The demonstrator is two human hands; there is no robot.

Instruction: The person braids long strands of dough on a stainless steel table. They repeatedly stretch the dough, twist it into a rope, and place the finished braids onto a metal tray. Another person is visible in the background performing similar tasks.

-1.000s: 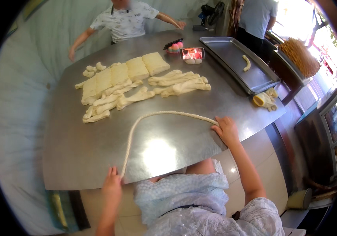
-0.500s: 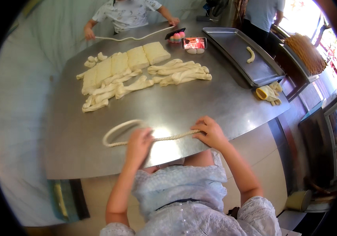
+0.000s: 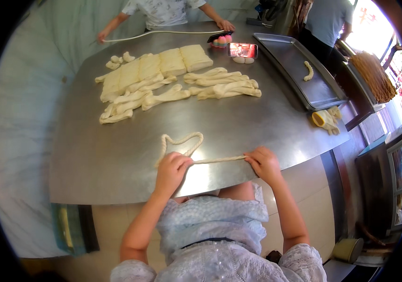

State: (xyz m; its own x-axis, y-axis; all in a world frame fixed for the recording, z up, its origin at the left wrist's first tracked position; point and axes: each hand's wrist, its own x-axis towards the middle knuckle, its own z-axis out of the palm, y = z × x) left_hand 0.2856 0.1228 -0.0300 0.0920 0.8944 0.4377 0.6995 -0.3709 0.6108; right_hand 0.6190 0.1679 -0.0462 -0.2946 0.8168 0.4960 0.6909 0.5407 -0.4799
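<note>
head view, pale dough rope (image 3: 220,160), twisted, looped

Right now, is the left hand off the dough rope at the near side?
No, the left hand and the right hand both grip the dough rope, a straight stretch running between them.

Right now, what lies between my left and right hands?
A nearly straight stretch of the dough rope runs between the left hand and the right hand, above the metal tabletop, as the head view shows.
</note>
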